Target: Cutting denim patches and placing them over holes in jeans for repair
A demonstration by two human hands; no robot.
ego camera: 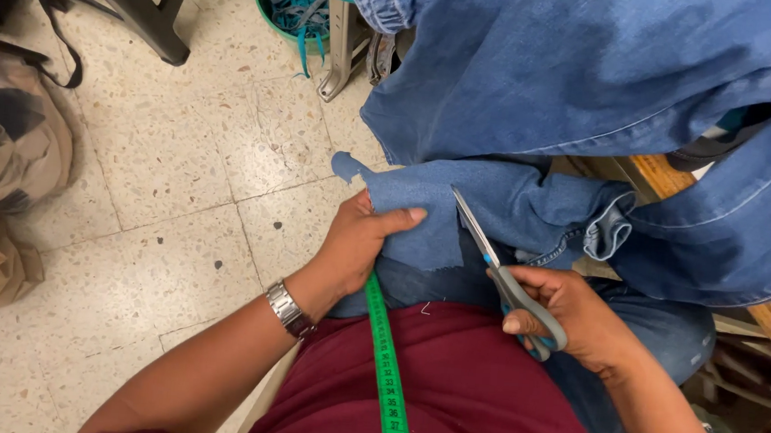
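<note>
Left hand (pixel 357 242), fingers closed, pinches a blue denim piece (pixel 408 214) over the lap. Right hand (pixel 568 315) grips grey-handled scissors (pixel 499 274), blades slightly parted against the denim's edge. At top, a green bucket (pixel 263 0) holds teal fabric strips (pixel 296 11).

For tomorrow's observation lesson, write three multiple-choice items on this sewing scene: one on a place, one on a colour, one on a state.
1. Where does the green tape measure lie?
A. on the floor
B. down the person's front
C. in the bucket

2. What colour is the cloth piece?
A. blue
B. white
C. red

3. How do the scissors stand?
A. lying on the floor
B. hanging from the table
C. held, blades at the cloth

B: it runs over the maroon shirt.
A: it is blue denim.
C: the right hand holds the handles; the left hand pinches the cloth.
</note>
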